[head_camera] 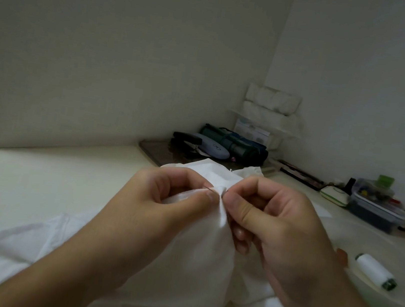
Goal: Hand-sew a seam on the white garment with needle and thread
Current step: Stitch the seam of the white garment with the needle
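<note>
The white garment (197, 252) lies bunched on the pale table, lifted at the middle between both hands. My left hand (163, 200) pinches a fold of the cloth between thumb and forefinger, and a thin needle (208, 187) shows just above the thumb tip, passing through the fold. My right hand (273, 216) pinches the same fold from the right side, thumb against curled fingers. I cannot make out the thread. A white spool of thread (374, 273) lies on the table to the right.
At the back stand a dark tray (152, 149), a black stapler (187, 139), a glasses case (214, 147) and a green rolled pouch (237, 142). A plastic box of sewing bits (377, 208) sits at the right. White shelves (268, 110) fill the corner.
</note>
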`<state>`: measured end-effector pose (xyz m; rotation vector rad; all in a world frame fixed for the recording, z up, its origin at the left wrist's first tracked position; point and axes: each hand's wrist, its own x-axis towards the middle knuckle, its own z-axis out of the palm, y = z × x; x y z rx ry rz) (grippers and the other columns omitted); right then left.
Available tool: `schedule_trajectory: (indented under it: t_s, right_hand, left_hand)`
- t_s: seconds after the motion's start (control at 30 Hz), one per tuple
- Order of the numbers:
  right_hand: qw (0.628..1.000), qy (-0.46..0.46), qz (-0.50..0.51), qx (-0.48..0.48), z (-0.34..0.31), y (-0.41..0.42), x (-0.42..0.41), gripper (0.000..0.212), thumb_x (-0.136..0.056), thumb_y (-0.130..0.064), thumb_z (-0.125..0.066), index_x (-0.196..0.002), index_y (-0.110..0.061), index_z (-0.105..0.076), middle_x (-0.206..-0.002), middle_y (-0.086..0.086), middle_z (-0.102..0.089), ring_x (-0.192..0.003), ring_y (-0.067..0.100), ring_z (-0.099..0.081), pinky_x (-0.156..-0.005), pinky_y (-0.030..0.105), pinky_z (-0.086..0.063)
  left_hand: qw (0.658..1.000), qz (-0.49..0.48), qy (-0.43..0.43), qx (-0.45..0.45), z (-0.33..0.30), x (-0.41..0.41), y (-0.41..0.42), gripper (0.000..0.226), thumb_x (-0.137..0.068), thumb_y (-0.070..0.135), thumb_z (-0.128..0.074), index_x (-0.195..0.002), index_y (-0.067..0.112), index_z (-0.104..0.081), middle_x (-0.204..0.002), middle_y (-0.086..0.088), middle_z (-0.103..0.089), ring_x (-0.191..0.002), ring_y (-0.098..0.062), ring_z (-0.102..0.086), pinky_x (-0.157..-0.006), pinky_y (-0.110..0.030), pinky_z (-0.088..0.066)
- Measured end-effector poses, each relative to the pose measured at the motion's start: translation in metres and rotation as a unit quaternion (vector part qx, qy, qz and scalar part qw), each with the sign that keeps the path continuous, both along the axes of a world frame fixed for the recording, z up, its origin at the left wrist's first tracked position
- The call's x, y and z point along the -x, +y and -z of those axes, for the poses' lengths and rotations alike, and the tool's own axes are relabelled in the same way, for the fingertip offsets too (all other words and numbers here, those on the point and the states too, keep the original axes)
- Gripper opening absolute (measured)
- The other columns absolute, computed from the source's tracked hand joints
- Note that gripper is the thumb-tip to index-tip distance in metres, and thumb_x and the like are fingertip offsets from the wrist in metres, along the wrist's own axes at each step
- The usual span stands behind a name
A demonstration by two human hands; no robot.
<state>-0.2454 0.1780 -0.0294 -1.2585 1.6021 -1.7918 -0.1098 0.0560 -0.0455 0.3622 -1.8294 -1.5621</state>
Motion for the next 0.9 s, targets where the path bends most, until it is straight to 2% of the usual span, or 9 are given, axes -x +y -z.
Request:
schedule_trajectory:
  t_s: [0.07, 0.13, 0.2, 0.3, 0.4, 0.6, 0.73, 0.8, 0.9]
  right_hand:
    - [0.997, 0.061, 0.037, 0.003, 0.0, 0.0, -0.001, 0.005, -0.081, -0.02, -0.08, -0.079, -0.016, -0.079, -0.066, 0.001, -0.069, -0.058, 0.013, -0.06, -0.054, 0.026, -0.048]
    - [0.987, 0.139, 0.084, 0.004, 0.002, 0.002, 0.001, 0.008, -0.089, -0.017, -0.079, -0.084, -0.024, -0.08, -0.08, -0.004, -0.076, -0.075, 0.01, -0.071, -0.068, 0.025, -0.055]
    - [0.975, 0.198, 0.101, 0.009, 0.002, 0.003, 0.002, 0.011, -0.093, -0.02, -0.077, -0.094, -0.03, -0.079, -0.098, -0.007, -0.076, -0.096, 0.013, -0.072, -0.084, 0.033, -0.058]
    - [0.967, 0.246, 0.049, 0.037, 0.004, 0.001, 0.001, 0.016, -0.092, -0.018, -0.074, -0.102, -0.03, -0.078, -0.112, -0.005, -0.074, -0.114, 0.021, -0.067, -0.095, 0.045, -0.054]
    - [0.966, 0.254, 0.011, 0.055, 0.005, -0.001, 0.0, 0.016, -0.089, -0.012, -0.072, -0.096, -0.024, -0.08, -0.104, -0.001, -0.076, -0.113, 0.026, -0.068, -0.099, 0.049, -0.052]
    - [0.968, 0.248, 0.013, 0.036, 0.007, -0.001, 0.003, 0.012, -0.088, -0.014, -0.068, -0.087, -0.024, -0.073, -0.092, 0.002, -0.072, -0.097, 0.027, -0.066, -0.089, 0.052, -0.055]
    - [0.983, 0.154, -0.012, 0.098, 0.008, -0.002, 0.001, 0.017, -0.089, -0.005, -0.062, -0.083, -0.019, -0.069, -0.09, 0.004, -0.07, -0.094, 0.022, -0.067, -0.088, 0.036, -0.057]
    - [0.988, 0.074, -0.017, 0.138, 0.005, -0.001, 0.005, 0.015, -0.092, -0.005, -0.059, -0.085, -0.016, -0.068, -0.09, 0.007, -0.07, -0.095, 0.023, -0.066, -0.092, 0.035, -0.053]
    - [0.979, -0.046, -0.032, 0.194, -0.003, 0.003, 0.01, 0.007, -0.099, -0.006, -0.056, -0.094, -0.006, -0.062, -0.085, 0.012, -0.066, -0.091, 0.03, -0.067, -0.091, 0.037, -0.055]
  left_hand:
    - [1.0, -0.007, -0.01, 0.003, -0.002, 0.0, 0.001, 0.013, -0.088, 0.033, -0.08, -0.086, 0.021, -0.081, -0.085, -0.002, -0.08, -0.08, -0.015, -0.075, -0.071, -0.034, -0.056]
    - [1.0, -0.011, -0.014, -0.022, -0.004, 0.0, 0.002, 0.014, -0.092, 0.024, -0.076, -0.08, 0.018, -0.081, -0.079, -0.006, -0.078, -0.071, -0.015, -0.072, -0.066, -0.033, -0.052]
    - [0.999, -0.01, -0.016, -0.037, -0.004, -0.001, 0.002, 0.016, -0.091, 0.019, -0.073, -0.077, 0.015, -0.08, -0.077, -0.011, -0.078, -0.068, -0.018, -0.071, -0.065, -0.035, -0.052]
    - [0.999, 0.006, -0.028, -0.021, -0.006, -0.001, 0.003, 0.013, -0.081, 0.025, -0.084, -0.076, 0.014, -0.079, -0.077, -0.012, -0.078, -0.071, -0.021, -0.073, -0.069, -0.038, -0.053]
    - [0.999, 0.006, -0.038, -0.02, -0.005, -0.001, 0.003, 0.02, -0.069, 0.033, -0.078, -0.075, 0.014, -0.079, -0.076, -0.013, -0.078, -0.071, -0.022, -0.072, -0.07, -0.039, -0.052]
    - [0.998, 0.003, -0.063, 0.0, -0.005, 0.0, 0.004, 0.016, -0.07, 0.033, -0.076, -0.072, 0.017, -0.078, -0.077, -0.014, -0.078, -0.07, -0.02, -0.071, -0.069, -0.04, -0.052]
    - [0.998, -0.002, -0.068, 0.014, -0.005, 0.001, 0.005, 0.013, -0.075, 0.032, -0.076, -0.072, 0.019, -0.077, -0.073, -0.01, -0.076, -0.064, -0.017, -0.067, -0.063, -0.033, -0.052]
    - [0.997, -0.018, -0.067, 0.016, -0.004, 0.001, 0.005, 0.016, -0.085, 0.02, -0.078, -0.069, 0.018, -0.074, -0.067, -0.004, -0.072, -0.055, -0.01, -0.06, -0.054, -0.022, -0.044]
    - [0.997, -0.031, -0.074, 0.007, -0.003, 0.0, 0.004, 0.023, -0.093, 0.01, -0.069, -0.072, 0.014, -0.073, -0.067, -0.006, -0.07, -0.056, -0.011, -0.057, -0.052, -0.022, -0.042]
